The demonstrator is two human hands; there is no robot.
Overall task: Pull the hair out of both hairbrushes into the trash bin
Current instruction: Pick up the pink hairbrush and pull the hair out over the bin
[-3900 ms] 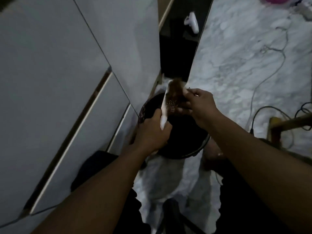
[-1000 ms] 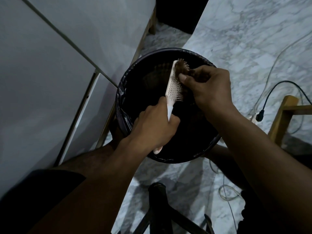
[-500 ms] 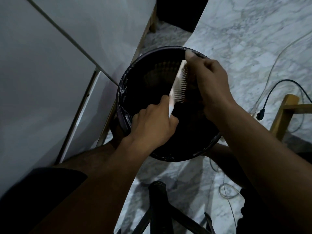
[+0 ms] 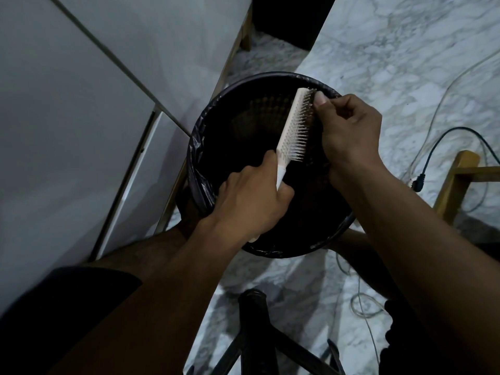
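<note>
A white hairbrush [image 4: 293, 128] is held over the open black trash bin [image 4: 211, 123], bristles facing right. My left hand [image 4: 251, 201] is shut on its handle at the bin's near left side. My right hand [image 4: 349, 125] is at the brush's far tip, thumb and fingers pressed against the bristles there. I cannot tell whether any hair is pinched in those fingers. The bristles show almost bare. Only one brush is in view.
White cabinet doors [image 4: 81, 117] stand close on the left of the bin. A black chair base [image 4: 257, 328] is below my arms. Cables [image 4: 460, 131] and a wooden frame [image 4: 457, 174] lie on the marble floor [image 4: 405, 50] at right.
The brown clump of hair seen at the brush tip a second ago is gone from the bristles. My right hand has moved up to the far tip of the brush.
</note>
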